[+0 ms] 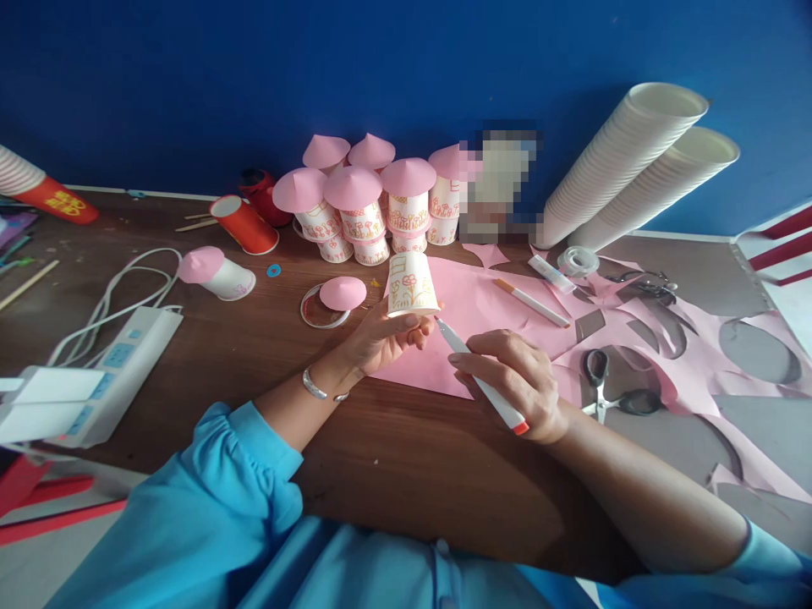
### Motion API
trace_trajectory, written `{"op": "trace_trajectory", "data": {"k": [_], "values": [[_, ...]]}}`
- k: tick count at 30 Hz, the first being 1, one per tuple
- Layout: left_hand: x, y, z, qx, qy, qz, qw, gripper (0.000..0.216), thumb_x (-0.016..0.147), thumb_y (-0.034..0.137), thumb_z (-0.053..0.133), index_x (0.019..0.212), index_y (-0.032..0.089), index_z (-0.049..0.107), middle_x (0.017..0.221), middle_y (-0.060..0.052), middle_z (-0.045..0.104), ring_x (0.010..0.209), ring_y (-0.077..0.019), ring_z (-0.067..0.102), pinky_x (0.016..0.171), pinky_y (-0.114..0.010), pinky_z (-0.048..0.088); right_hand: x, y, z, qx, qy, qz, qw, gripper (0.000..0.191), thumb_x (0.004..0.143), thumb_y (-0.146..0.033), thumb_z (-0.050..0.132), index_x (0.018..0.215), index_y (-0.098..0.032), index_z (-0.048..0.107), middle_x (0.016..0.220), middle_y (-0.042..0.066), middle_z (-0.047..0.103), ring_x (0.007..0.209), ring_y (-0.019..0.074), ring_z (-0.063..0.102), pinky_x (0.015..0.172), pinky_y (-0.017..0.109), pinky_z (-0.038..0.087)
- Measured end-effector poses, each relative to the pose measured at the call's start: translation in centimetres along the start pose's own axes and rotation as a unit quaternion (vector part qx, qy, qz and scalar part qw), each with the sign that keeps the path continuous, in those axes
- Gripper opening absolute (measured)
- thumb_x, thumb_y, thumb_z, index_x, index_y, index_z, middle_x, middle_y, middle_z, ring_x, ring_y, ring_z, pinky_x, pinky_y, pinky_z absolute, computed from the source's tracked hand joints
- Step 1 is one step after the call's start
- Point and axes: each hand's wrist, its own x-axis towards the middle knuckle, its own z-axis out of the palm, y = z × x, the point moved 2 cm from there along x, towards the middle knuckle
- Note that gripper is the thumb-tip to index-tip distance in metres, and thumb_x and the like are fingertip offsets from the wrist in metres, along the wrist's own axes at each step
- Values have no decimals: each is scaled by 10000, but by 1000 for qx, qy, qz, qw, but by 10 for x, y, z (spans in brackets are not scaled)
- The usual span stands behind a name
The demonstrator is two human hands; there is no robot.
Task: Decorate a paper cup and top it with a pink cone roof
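At frame centre, the left hand [386,337] clasps an upturned paper cup [412,286] with drawings; its inside is hidden. The right hand [517,382] grips a marker [482,379], tip at the cup's rim, above the desk [222,355].

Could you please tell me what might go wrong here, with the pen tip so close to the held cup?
1. The cup is gripped only at its lower edge by the left hand; pressure from the pen may dent or turn it and spoil the drawing.
2. The tip hangs over the pink paper; a slip by the right hand could mark it.
3. The scissors lie close beside the right hand and might be knocked.
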Motion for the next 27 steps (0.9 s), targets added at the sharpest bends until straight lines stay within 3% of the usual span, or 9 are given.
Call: {"op": "trace_trajectory", "data": {"k": [8,13,18,21,27], "values": [[2,1,2,3,12,19,1000,683,642,398,976,1216,202,663,982,-60,737,839,-183,685,668,-280,566,0,0,0,1,-3,-2,1000,209,970,-79,639,1161,-163,639,904,69,675,751,167,652,656,314,572],[3,0,2,7,13,32,999,572,702,394,944,1155,193,658,1049,-83,762,801,-153,685,653,-253,558,0,1,0,-2,1,0,1000,211,972,-86,642,1167,-166,638,898,66,673,748,168,656,649,315,572],[1,1,5,24,-10,31,999,515,743,389,916,1168,196,698,1124,-95,772,886,-180,718,754,-288,605,1,2,1,-4,7,0,1000,224,968,-87,646,1178,-166,640,904,66,673,757,172,659,655,319,582],[0,1,5,28,-31,25,999,473,760,390,899,1145,183,720,1162,-118,775,821,-166,711,697,-270,592,-2,2,-1,-8,13,-2,1000,278,958,-81,644,1222,-167,645,918,69,679,758,177,670,651,318,591],[-1,0,1,1,-28,16,999,413,784,356,881,1117,150,750,1060,-124,787,790,-160,708,620,-230,562,-11,11,1,47,14,62,997,543,984,-55,559,1494,-232,505,1361,178,690,1189,289,726,878,454,655]]}}
